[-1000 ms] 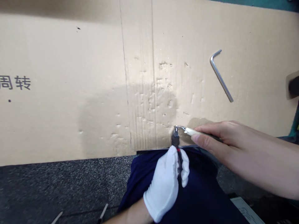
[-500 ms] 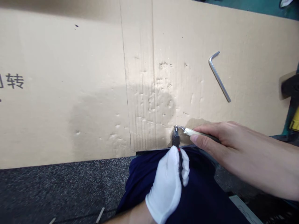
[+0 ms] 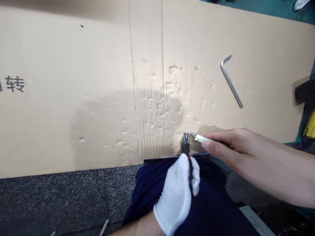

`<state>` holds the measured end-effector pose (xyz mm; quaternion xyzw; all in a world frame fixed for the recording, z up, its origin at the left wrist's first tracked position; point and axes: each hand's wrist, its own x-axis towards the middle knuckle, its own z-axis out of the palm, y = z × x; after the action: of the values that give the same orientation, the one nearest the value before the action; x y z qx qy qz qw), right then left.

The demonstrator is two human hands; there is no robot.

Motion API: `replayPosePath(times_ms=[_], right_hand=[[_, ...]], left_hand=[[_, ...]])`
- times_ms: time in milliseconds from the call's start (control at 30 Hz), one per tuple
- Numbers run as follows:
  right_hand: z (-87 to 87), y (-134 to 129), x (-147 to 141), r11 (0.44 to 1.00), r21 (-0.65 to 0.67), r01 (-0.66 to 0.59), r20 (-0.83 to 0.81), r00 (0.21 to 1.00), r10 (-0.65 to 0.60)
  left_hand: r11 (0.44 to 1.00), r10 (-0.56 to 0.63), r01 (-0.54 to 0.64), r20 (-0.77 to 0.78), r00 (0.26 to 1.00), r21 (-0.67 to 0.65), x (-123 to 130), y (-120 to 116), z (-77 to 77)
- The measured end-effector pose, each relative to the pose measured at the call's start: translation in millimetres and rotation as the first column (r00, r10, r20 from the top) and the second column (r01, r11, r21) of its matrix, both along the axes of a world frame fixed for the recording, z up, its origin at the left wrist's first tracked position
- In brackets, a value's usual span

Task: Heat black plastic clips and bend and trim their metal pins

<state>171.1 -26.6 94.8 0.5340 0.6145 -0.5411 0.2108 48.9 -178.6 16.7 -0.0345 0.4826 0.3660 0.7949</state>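
Note:
My left hand (image 3: 177,190), in a white glove, is closed around a slim black tool (image 3: 185,147) with a red mark, pointing away from me over the cardboard's near edge. A small shiny metal piece (image 3: 186,134) shows at its far end. My right hand (image 3: 228,144), without a glove, pinches a tool with a whitish front part (image 3: 201,139) and a dark handle. The thin metal tip of that tool meets the small metal piece, or lies very near it; the exact contact is too small to tell.
Cardboard (image 3: 105,82) covers the work surface. A silver hex key (image 3: 231,83) lies on it at the right. Near the right edge are a black object (image 3: 305,91) and a yellow one (image 3: 310,126). Speckled floor (image 3: 73,200) shows below the near edge.
The view has shifted very slightly. Both hands keep nearly the same pose, with the two tools still together at their tips.

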Motion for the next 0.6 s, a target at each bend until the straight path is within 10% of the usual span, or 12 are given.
replayPosePath(times_ms=[600], right_hand=[[0.3,0.9,0.3,0.999,-0.048,-0.011,-0.003,1.000,0.011]], left_hand=[[0.999,0.032,-0.032,0.045,0.998,0.017,0.4,-1.9,-2.9]])
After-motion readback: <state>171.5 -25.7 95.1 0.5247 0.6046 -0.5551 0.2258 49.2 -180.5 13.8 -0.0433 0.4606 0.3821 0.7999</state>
